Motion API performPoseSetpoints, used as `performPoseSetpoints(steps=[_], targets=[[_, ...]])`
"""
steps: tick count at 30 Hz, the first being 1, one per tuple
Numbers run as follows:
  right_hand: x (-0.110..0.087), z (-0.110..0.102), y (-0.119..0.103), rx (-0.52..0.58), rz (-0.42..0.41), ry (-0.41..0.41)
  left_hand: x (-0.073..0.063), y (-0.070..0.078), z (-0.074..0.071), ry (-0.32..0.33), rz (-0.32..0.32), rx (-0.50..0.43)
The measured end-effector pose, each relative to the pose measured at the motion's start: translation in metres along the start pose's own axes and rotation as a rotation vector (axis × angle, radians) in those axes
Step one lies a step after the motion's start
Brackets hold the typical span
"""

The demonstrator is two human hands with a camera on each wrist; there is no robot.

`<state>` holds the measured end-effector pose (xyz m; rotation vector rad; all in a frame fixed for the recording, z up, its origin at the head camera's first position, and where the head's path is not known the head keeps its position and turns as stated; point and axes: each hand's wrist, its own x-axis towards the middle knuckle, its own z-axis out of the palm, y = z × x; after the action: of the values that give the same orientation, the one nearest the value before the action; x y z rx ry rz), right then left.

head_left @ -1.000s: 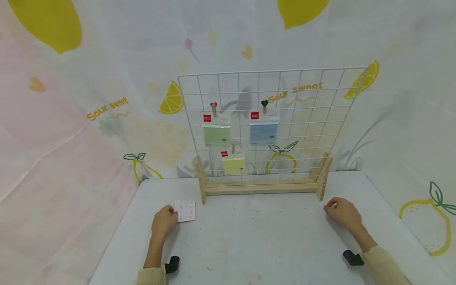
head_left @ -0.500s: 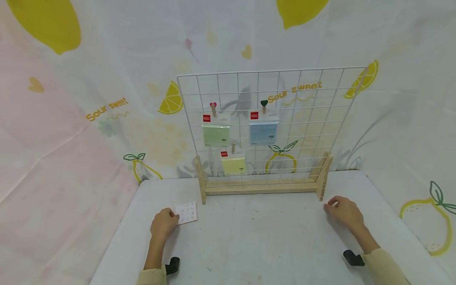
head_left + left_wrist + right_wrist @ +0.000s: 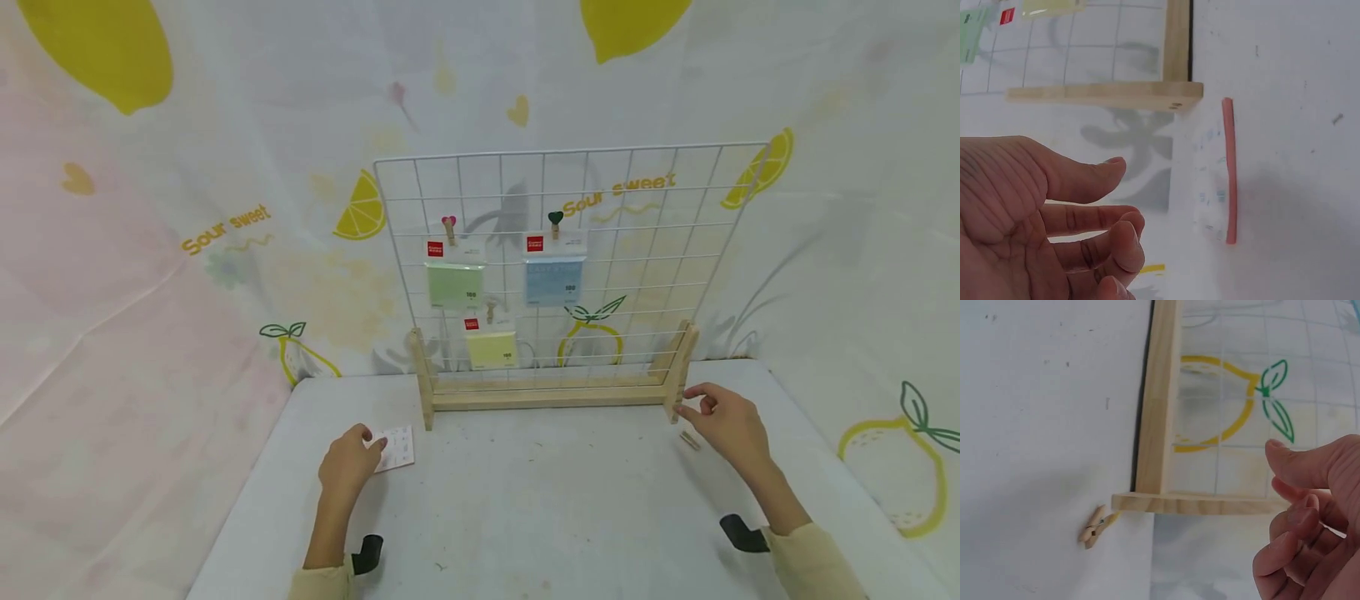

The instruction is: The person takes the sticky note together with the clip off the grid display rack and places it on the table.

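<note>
The clothespin point(image 3: 1090, 532) slants, long axis toward the stand point(image 3: 1158, 406).

Left hand point(image 3: 349, 460), right hand point(image 3: 727, 423): two hands. One white printed square point(image 3: 399, 447), lower left of frame. Three packs point(image 3: 554, 285), centre: green, blue, yellow. Four clothespins point(image 3: 556, 230): three on one wire grid point(image 3: 588, 151), one loose clothespin point(image 3: 690, 441) on desk point(image 3: 555, 492).

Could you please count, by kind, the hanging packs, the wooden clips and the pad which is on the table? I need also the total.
Hanging packs: 3 (green pack, blue pack, yellow pack)
Wooden clips: 4 (pink-heart clip, green-heart clip, yellow pack's clip, loose clip)
Pads: 1 (pink-edged pad)
Total: 8
</note>
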<state>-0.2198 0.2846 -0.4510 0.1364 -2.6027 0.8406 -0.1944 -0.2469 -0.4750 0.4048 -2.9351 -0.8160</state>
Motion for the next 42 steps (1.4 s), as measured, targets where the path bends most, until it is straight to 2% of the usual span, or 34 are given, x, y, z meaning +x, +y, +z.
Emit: performPoseSetpoints(steps=[4,11,15,23,37,42], targets=[[0.004,-0.006,-0.012,-0.002,-0.037,0.047,-0.003,0.01,-0.006,0.018,0.032,-0.014],[0.012,-0.015,-0.033,0.01,-0.124,0.133,-0.008,0.033,-0.015,0.013,0.072,-0.035],[0.018,-0.018,-0.045,0.015,-0.156,0.179,-0.009,0.045,-0.018,0.048,0.092,-0.05],[0.027,-0.021,-0.052,0.041,-0.187,0.234,-0.011,0.067,-0.019,0.087,0.143,-0.091],[0.041,-0.03,-0.075,0.153,-0.246,0.296,-0.009,0.101,-0.023,0.225,0.237,-0.173],[0.046,-0.032,-0.085,0.189,-0.3,0.319,-0.008,0.115,-0.029,0.271,0.279,-0.207]])
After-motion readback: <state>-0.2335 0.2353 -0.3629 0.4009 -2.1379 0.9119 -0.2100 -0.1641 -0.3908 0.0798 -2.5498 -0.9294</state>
